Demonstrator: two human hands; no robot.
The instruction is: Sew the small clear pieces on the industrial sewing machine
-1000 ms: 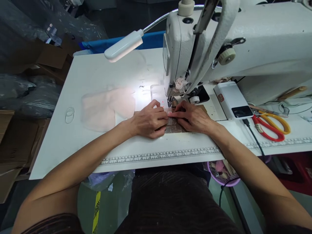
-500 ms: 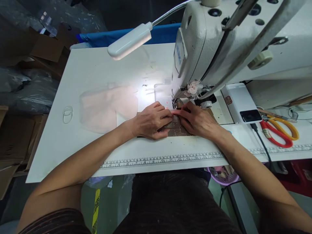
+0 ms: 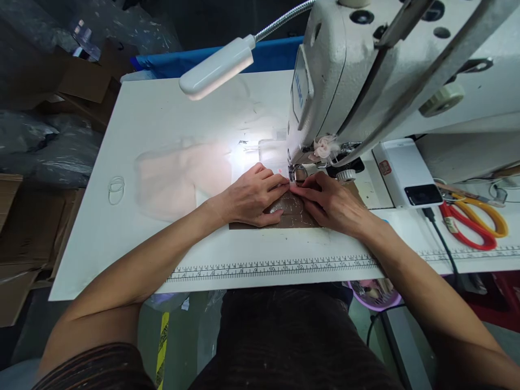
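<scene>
Sheer pale pink fabric lies on the table to the left, its right part washed out by lamp light. My left hand rests with bent fingers just before the presser foot of the sewing machine, thumb and index closed on a thin edge of fabric. Close beside it, my right hand pinches the same edge, fingertips nearly touching the left ones. Little of the held fabric shows between the fingers. Under both hands is a brown, scuffed plate set in the tabletop.
A white lamp hangs over the table. Two pale rings lie at left. On the right are a white box with a dark panel and red and yellow-handled scissors. A printed ruler runs along the front edge.
My fingers have shifted slightly at the presser foot, and more of the brown plate shows below my left hand. The whole view has moved a little.
</scene>
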